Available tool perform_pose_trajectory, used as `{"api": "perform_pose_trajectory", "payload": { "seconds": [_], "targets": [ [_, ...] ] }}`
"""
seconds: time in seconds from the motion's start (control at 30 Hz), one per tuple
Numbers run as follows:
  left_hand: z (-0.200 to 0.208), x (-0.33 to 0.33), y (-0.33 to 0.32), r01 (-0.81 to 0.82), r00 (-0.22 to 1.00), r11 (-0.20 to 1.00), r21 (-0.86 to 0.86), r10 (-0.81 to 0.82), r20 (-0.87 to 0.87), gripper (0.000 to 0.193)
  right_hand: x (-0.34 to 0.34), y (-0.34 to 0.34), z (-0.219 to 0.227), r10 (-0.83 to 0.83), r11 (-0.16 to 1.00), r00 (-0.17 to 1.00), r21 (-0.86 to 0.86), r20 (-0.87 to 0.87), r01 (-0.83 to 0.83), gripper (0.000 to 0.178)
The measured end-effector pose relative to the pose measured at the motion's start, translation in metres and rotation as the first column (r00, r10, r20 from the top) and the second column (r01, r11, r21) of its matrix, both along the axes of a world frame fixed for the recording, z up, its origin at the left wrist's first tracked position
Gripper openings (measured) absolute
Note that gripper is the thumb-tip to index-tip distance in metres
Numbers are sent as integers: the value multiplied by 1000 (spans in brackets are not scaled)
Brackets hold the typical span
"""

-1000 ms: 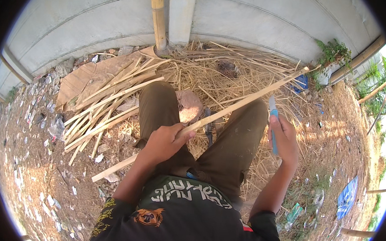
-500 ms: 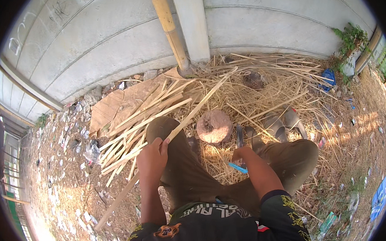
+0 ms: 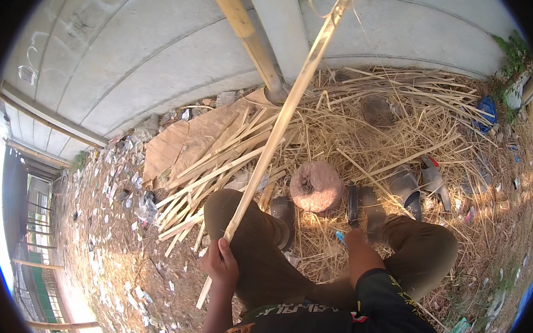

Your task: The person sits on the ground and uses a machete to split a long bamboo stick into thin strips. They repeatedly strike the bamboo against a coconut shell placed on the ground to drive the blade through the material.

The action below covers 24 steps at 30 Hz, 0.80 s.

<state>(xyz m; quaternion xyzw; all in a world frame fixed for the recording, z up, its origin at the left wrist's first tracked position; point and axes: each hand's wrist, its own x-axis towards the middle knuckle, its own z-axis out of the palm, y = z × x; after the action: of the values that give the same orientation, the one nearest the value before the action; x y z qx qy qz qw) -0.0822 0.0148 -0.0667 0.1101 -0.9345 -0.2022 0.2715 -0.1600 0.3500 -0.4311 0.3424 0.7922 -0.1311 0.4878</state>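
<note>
My left hand (image 3: 221, 262) is closed round the lower part of a long pale bamboo strip (image 3: 274, 136). The strip slants up and away past my left knee, its far end in front of the wall, with thin shavings curling from it. My right hand (image 3: 359, 240) is closed low between my legs, on a small bright-blue object (image 3: 340, 236), mostly hidden by the fingers. Just beyond that hand is a dark, narrow, blade-like piece (image 3: 354, 205); I cannot tell whether it joins the blue object. A round reddish stone-like block (image 3: 316, 186) with a hollow sits ahead, between my feet.
Split bamboo strips (image 3: 218, 163) are piled on the left by flattened cardboard (image 3: 183, 138). More strips (image 3: 405, 86) lie along the grey wall (image 3: 403, 31), over straw-like shavings. Grey flat objects (image 3: 407, 186), one with red, lie right of my feet. A bamboo pole (image 3: 244, 28) leans at the wall.
My left hand has come nearer to me and the strip's far end has risen higher in view. Less of the blue object shows at my right hand. The whole view has shifted slightly.
</note>
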Motion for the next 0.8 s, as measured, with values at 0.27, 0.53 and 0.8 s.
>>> {"api": "perform_pose_trajectory", "payload": {
  "seconds": [0.27,0.53,0.8],
  "targets": [
    [27,23,5,-167,979,986,-18,168,119,33,17,-9,13,-9,997,947,-78,-322,-17,37],
    [7,45,-19,-217,969,946,-239,239,64,32,2,-38,60,-155,988,911,-51,-382,147,33],
    [2,47,-30,-187,982,982,-2,187,1,31,-53,-9,54,344,936,874,54,-342,-348,45]
  ]
}}
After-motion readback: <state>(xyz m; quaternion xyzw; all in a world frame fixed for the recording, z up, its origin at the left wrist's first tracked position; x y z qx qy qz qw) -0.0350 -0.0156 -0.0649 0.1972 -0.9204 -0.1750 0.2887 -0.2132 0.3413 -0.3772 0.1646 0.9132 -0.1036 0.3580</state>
